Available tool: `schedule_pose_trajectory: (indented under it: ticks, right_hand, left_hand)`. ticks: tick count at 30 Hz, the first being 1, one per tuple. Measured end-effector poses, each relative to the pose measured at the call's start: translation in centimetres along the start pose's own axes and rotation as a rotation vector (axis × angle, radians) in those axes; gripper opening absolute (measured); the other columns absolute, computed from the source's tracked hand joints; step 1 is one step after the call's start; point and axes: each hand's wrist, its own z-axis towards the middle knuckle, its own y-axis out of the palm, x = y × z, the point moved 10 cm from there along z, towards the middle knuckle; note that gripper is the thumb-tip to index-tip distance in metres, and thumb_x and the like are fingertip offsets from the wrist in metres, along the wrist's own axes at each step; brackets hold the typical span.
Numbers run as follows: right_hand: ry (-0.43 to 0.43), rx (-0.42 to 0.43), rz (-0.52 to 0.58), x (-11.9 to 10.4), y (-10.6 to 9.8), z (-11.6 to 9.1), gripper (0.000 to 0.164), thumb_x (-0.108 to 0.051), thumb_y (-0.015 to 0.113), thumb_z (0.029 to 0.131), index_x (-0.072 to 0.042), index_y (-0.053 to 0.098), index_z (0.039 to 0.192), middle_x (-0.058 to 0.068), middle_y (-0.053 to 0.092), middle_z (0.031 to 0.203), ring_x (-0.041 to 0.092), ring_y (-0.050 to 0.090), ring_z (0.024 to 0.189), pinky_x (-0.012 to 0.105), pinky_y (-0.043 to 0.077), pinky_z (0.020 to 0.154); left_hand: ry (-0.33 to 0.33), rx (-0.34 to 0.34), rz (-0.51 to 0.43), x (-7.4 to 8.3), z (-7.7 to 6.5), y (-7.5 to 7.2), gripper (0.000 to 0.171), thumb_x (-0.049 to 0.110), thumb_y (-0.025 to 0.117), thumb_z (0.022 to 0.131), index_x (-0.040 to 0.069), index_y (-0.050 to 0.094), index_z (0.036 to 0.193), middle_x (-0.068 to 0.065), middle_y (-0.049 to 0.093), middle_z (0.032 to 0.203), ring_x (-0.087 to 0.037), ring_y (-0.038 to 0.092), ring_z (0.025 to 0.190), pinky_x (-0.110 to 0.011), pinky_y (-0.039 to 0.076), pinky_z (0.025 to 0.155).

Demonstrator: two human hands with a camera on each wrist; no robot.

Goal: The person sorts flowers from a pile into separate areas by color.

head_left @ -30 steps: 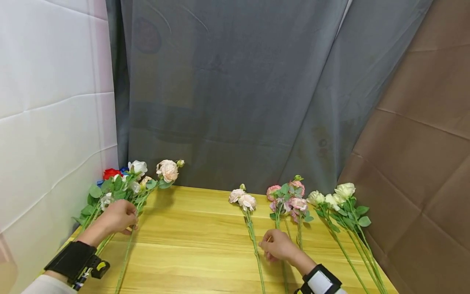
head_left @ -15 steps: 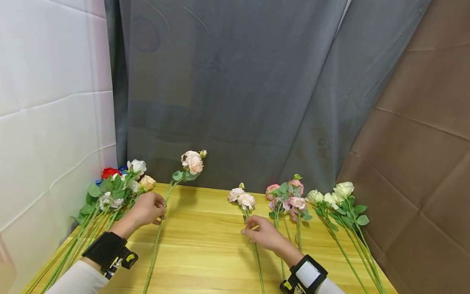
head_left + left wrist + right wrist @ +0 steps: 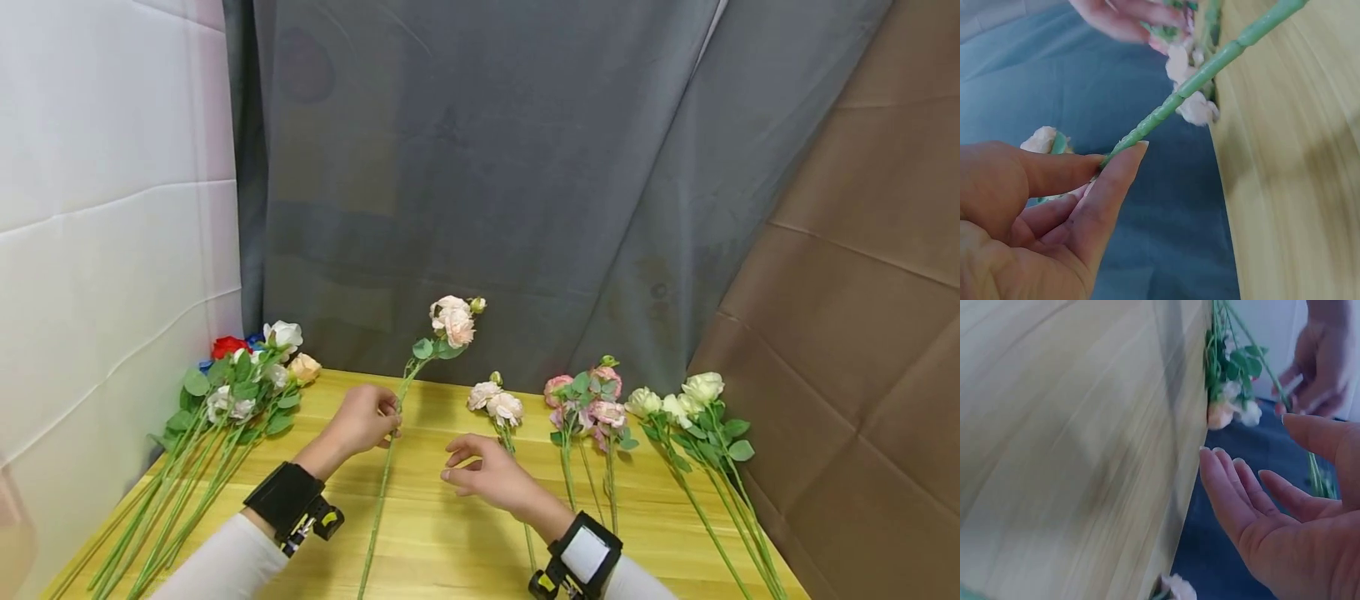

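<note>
My left hand pinches the green stem of a pale pink peony between thumb and fingertips, as the left wrist view shows close up. The bloom and a small bud lean up to the right, against the grey curtain. To the right, my right hand hovers with fingers loosely spread and nothing in them. In the right wrist view its fingers point toward the held stem, apart from it. Partly behind the right hand, a second pale pink peony lies on the wooden table.
A pile of mixed flowers, red, white and peach, lies at the left by the white cloth. Dark pink peonies and cream roses lie at the right. A grey curtain hangs behind the table.
My left hand has carried the pale pink peony from the left pile toward the middle. My right hand has moved left, past the lying peony's stem.
</note>
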Motion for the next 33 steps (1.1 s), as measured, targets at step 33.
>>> schedule_pose_trajectory:
  ticks: [33]
  right_hand:
    - [-0.095,0.138,0.024,-1.3,1.6,-0.2,0.013,0.003,0.065,0.096,0.009,0.061,0.105,0.021,0.07,0.088,0.038,0.073,0.071,0.052,0.062,0.066]
  left_hand:
    - [0.184,0.074,-0.011,3.7,0.3,4.7,0.006,-0.003,0.068,0.093,-0.001,0.068,0.087,-0.008,0.067,0.077,-0.022,0.069,0.06,-0.025,0.056,0.052]
